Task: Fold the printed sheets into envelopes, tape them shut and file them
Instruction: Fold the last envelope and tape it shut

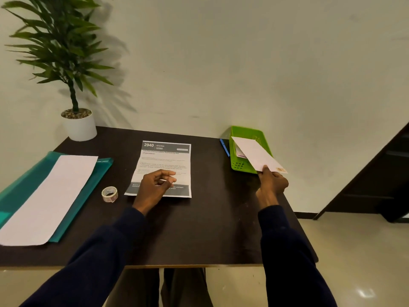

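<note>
A printed sheet (164,161) headed "2940 KITCHEN" lies flat in the middle of the dark table (199,229). My left hand (155,187) hovers over its near edge, fingers loosely curled, holding nothing. My right hand (271,185) grips a white folded envelope (254,155) by its near corner. The envelope's far end reaches into the green basket (254,131) at the table's right edge, where other folded papers sit. A roll of clear tape (109,194) stands left of the sheet.
A teal folder (28,173) with white sheets (51,196) on it lies at the left. A blue pen (224,147) rests beside the basket. A potted plant (78,125) stands at the back left corner. The wall runs close behind the table.
</note>
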